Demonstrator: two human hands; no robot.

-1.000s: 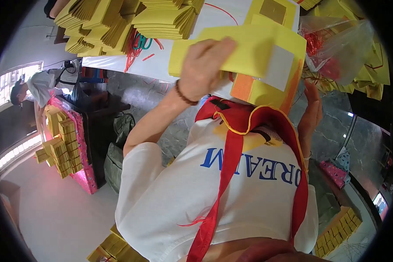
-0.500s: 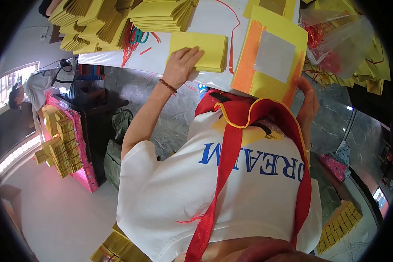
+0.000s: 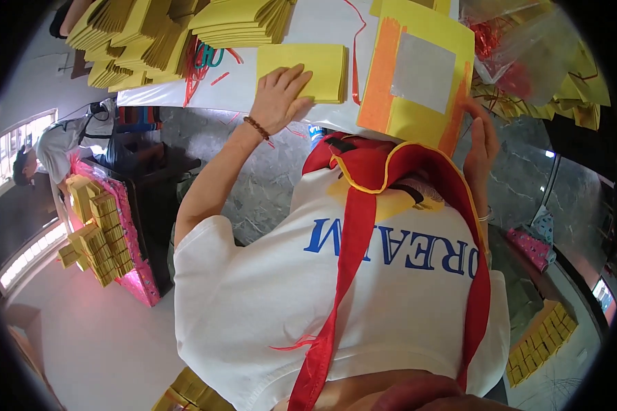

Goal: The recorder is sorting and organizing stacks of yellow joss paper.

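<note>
1 red strip [image 3: 356, 65] flanks yellow paper [image 3: 328, 67] beneath the spread left hand [image 3: 278, 99]; right hand [image 3: 480, 140] grip is unclear.

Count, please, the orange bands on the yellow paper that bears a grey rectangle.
2. One orange band runs along the left side of the yellow paper; the other band is along its right side, beside the right hand. Others may be hidden underneath.

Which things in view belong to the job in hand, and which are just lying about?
In the job:
yellow paper packet, under the left hand
yellow sheet with silver square, its edge at the right hand
stacked yellow paper, probably: same colour

Lying about, it seems:
green-handled scissors
long red strip
clear plastic bag
</note>
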